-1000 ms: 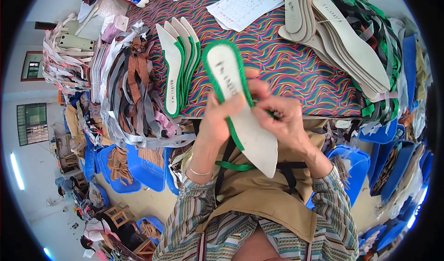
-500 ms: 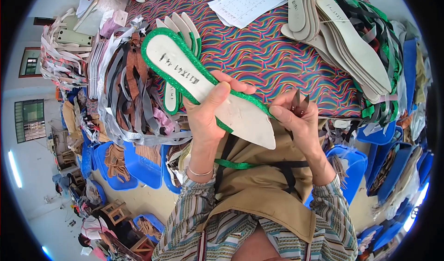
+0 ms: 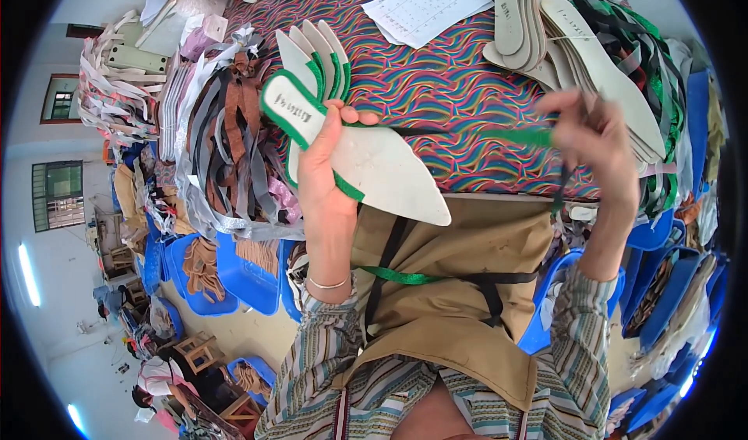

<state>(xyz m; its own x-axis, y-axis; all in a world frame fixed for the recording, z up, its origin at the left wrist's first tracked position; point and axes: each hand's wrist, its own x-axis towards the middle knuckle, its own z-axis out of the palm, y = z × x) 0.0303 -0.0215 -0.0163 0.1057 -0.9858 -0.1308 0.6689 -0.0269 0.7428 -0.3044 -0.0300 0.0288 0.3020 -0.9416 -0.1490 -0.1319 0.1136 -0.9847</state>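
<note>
A: What is being held by the left hand [image 3: 331, 167]?

B: A pointed white shoe insole with green edge binding [image 3: 366, 155] is being gripped there, fingers closed over its waist, thumb on top. It is being kept up in front of the chest, above the near edge of the bench covered in a multicoloured wavy-patterned cloth [image 3: 436, 89], rounded heel end pointing up and left, the pointed toe down and right.

A: And the right hand [image 3: 596, 140]?

B: It is closed in a pinch on a narrow green binding tape [image 3: 514, 136], which is being pulled taut out to the right from the insole. A dark strand is also hanging below that hand; what it is cannot be told.

A: How far along is the binding being judged?

B: The heel end and the upper left edge are being seen as already bound in green. The toe half is showing bare white along its edges, so a good part is being judged as left. A loose loop of green tape [image 3: 405, 276] is lying across the tan apron [image 3: 460, 323].

A: What else is being noted nearby?

B: A fanned row of green-edged white insoles [image 3: 315, 54] is lying on the bench behind the left hand, apparently finished. A stack of plain grey-white insoles [image 3: 576, 42] is sitting far right, seemingly unbound. A white paper sheet [image 3: 428, 3] is lying at the far side.
</note>
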